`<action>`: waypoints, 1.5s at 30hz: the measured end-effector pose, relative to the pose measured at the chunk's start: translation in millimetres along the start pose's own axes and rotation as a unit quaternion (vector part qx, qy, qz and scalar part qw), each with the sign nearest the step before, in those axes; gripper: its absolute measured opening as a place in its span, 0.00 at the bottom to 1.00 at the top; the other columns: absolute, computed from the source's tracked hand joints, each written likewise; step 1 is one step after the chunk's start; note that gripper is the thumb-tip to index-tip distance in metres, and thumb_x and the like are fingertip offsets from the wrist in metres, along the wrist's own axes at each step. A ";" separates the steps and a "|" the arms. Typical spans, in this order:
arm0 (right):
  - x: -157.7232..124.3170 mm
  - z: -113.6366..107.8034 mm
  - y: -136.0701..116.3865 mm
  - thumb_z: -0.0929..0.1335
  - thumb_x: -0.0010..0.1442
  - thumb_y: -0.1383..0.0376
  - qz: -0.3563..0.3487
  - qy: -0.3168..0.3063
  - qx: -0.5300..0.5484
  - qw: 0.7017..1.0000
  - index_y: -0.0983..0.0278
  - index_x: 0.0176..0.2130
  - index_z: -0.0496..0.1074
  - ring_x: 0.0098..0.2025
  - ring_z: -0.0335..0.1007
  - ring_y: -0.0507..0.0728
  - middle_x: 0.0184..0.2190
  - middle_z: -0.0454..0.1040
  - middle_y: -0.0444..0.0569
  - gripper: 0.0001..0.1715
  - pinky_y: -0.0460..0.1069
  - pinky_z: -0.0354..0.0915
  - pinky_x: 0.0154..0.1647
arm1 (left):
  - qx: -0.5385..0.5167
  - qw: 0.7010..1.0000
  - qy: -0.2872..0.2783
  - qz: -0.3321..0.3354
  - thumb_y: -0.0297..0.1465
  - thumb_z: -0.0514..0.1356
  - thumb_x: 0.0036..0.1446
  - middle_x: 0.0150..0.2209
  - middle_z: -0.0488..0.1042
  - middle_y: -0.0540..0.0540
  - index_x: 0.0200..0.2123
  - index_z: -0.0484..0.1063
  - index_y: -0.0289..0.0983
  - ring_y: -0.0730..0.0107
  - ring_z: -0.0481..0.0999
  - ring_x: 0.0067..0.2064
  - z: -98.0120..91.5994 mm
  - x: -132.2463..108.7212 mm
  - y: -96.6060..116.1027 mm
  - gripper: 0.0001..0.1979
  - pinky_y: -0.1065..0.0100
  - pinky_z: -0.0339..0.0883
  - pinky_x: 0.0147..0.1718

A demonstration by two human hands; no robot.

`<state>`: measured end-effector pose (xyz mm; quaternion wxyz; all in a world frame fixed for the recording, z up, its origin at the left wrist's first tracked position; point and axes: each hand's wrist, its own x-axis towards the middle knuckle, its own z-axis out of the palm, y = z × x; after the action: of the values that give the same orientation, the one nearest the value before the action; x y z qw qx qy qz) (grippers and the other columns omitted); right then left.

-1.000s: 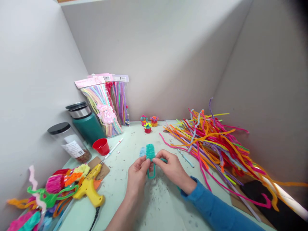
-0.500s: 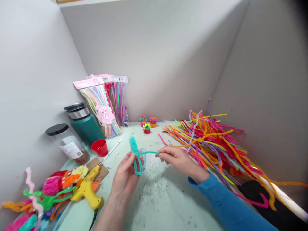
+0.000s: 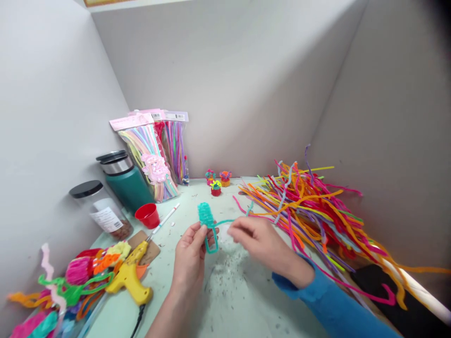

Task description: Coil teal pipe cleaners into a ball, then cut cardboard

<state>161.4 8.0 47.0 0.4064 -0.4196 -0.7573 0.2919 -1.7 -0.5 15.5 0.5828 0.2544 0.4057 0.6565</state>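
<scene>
A teal pipe cleaner shape [image 3: 206, 215] stands upright in my left hand [image 3: 192, 249], pinched between thumb and fingers. Its top is a tightly wound block, and below it hangs a narrow bare loop. From the middle a loose strand [image 3: 224, 221] runs right to my right hand [image 3: 259, 239], whose fingers are closed at the strand. A short teal end [image 3: 250, 208] shows beyond that hand; the fingertips are partly blurred.
Left are a yellow glue gun [image 3: 130, 277], coloured pipe cleaner pieces [image 3: 79, 271], a red cup [image 3: 147, 216], a jar [image 3: 105, 213], a teal bottle [image 3: 130, 188] and packets [image 3: 146, 150]. Small figures [image 3: 216, 188] stand at the back. A pipe cleaner heap [image 3: 310, 206] lies right.
The teal shape and my left hand have shifted slightly right. My right hand has turned and closed in along the strand, and a teal end now shows beyond it.
</scene>
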 end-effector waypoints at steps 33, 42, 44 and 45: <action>1.5 31.5 11.1 0.65 0.55 0.62 0.153 0.006 0.296 0.943 0.66 0.29 0.72 0.23 0.60 0.49 0.20 0.68 0.42 0.11 0.44 0.57 0.23 | 0.070 0.997 -0.042 -0.014 0.32 0.67 0.41 0.26 0.76 0.48 0.32 0.75 0.34 0.74 0.72 0.27 -0.3 -4.3 -8.9 0.12 0.73 0.63 0.29; 1.0 36.6 12.3 0.67 0.52 0.63 0.183 0.005 0.289 0.940 0.67 0.34 0.75 0.28 0.65 0.51 0.27 0.74 0.46 0.11 0.45 0.59 0.29 | 0.075 0.997 -0.016 -0.005 0.32 0.68 0.40 0.24 0.75 0.48 0.32 0.73 0.32 0.74 0.72 0.25 -0.3 0.7 -11.6 0.14 0.72 0.64 0.27; 1.1 39.9 16.2 0.68 0.50 0.62 0.202 0.031 0.276 0.939 0.67 0.31 0.75 0.26 0.64 0.51 0.25 0.74 0.45 0.10 0.45 0.59 0.28 | 0.082 0.997 -0.010 -0.001 0.32 0.68 0.39 0.24 0.75 0.48 0.31 0.73 0.33 0.73 0.72 0.25 -1.1 0.9 -13.4 0.14 0.72 0.64 0.27; 1.1 41.0 17.9 0.68 0.50 0.62 0.205 0.037 0.270 0.940 0.67 0.29 0.74 0.26 0.64 0.51 0.24 0.74 0.45 0.10 0.46 0.59 0.28 | 0.086 0.996 -0.007 0.001 0.32 0.68 0.38 0.24 0.75 0.49 0.31 0.73 0.33 0.73 0.72 0.25 -1.5 0.8 -14.1 0.14 0.72 0.64 0.27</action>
<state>132.8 13.4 12.9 0.4639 -0.4509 -0.5322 0.5461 4.8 -0.2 2.8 0.5607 0.3090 0.4563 0.6180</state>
